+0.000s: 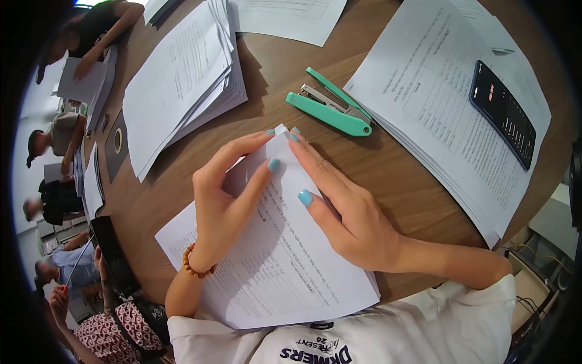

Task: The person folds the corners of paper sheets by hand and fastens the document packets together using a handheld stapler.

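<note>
A stack of printed paper sheets (285,255) lies close to my body, its far corner pointing away from me. My left hand (227,194), with a wooden-bead bracelet at the wrist, grips the stack's left edge near that corner, thumb on top. On the opposite edge, my right hand (351,221) holds the sheets with its fingers along the side and its thumb over the print. Both sets of fingertips meet around the corner, where the paper ends look bunched. Just beyond my right hand, a green stapler (330,104) rests on its side with its arms spread apart.
A thick paper pile (182,85) sits at the far left, another printed pile (436,103) at the right with a dark phone (503,115) on it. A tape roll (117,141) is by the left edge of the wooden table (273,57). Several people sit along the left.
</note>
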`<state>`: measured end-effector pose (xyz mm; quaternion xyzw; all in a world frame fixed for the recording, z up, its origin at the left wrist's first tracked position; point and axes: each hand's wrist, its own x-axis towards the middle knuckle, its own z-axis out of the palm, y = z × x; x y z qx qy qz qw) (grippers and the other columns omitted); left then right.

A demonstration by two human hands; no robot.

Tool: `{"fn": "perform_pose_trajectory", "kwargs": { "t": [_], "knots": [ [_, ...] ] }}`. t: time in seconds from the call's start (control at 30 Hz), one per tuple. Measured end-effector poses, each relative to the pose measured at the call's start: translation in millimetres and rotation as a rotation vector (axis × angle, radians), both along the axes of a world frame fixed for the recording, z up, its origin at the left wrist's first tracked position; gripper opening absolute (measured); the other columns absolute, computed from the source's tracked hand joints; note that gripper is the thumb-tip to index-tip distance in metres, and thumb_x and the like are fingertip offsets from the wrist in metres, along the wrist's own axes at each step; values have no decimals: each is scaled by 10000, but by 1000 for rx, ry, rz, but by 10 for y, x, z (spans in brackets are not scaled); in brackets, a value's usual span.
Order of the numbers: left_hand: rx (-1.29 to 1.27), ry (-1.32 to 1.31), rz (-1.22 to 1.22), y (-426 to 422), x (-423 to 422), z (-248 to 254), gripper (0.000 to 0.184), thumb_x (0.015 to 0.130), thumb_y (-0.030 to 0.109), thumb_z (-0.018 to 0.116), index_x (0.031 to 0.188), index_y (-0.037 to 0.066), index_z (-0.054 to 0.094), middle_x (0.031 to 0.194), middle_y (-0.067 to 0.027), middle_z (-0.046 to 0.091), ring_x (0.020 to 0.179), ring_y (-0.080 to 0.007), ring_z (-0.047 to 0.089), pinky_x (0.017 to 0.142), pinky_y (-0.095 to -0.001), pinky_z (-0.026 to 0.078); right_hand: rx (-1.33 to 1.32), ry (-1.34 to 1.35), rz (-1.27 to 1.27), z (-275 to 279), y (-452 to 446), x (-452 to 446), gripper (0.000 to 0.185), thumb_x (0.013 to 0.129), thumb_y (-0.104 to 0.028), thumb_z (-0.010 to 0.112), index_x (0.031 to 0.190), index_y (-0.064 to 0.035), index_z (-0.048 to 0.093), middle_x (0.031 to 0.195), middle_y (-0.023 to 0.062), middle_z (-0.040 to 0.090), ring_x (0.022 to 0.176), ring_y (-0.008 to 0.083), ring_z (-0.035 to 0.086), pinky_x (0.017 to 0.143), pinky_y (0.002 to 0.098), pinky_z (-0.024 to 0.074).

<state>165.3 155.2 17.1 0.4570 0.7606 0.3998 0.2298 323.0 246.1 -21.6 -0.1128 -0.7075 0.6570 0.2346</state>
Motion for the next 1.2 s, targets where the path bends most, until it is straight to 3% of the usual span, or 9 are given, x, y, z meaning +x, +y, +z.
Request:
{"fn": "perform_pose_trajectory", "kwargs": {
  "t": [0.07,0.13,0.27,0.47,0.67,0.77,0.83,1.2],
  "knots": [
    [-4,-15,-1,0,2,-6,297,786,-5,620,1082,-19,621,1056,-117,649,920,-145,604,803,-249,464,12,-14,-1,-7,9,-11,562,863,-1,406,1404,31,257,1452,221,271,1357,317,266,1085,347,245],
    [45,-32,-13,-9,4,-50,330,791,-4,612,1121,-7,615,1084,-117,640,952,-144,588,834,-255,449,113,0,-17,-21,15,-14,570,850,34,430,1385,72,235,1418,292,263,1302,410,303,1049,392,310],
    [42,-16,-35,-16,-1,-48,358,796,-8,601,1154,10,608,1097,-119,636,974,-144,575,860,-258,432,119,7,-14,-35,15,-12,569,850,30,433,1382,76,238,1415,296,264,1302,411,302,1047,393,309],
    [58,30,-47,-37,14,-109,355,817,-6,584,1172,8,596,1126,-137,629,926,-143,600,781,-242,461,91,-16,-8,5,20,-4,561,853,20,435,1379,76,246,1419,293,259,1303,410,300,1043,396,312],
    [-7,-92,80,10,60,-31,299,852,15,573,1146,30,620,1022,-116,674,826,-78,604,701,-205,464,124,-21,-2,-10,17,-7,558,863,6,430,1383,74,237,1423,286,257,1308,405,295,1054,392,300],
    [-52,-69,76,18,49,-31,287,848,20,584,1130,40,633,959,-93,691,784,-58,600,680,-195,467,78,-38,-5,-15,13,-7,578,866,-14,440,1392,70,217,1423,281,266,1320,391,290,1062,386,285],
    [17,19,59,12,55,-75,281,846,14,583,1121,40,638,939,-77,694,775,-58,599,670,-200,471,-176,16,14,-54,-1,-30,610,865,-35,457,1402,69,187,1421,277,277,1332,374,282,1071,379,267],
    [-2,-169,60,3,44,-32,291,861,-1,563,1148,-6,610,1050,-83,660,882,-64,576,776,-203,460,-84,-10,47,-2,50,-19,638,895,-107,473,1400,84,133,1405,307,275,1319,390,295,1071,389,265]
  ]
}}
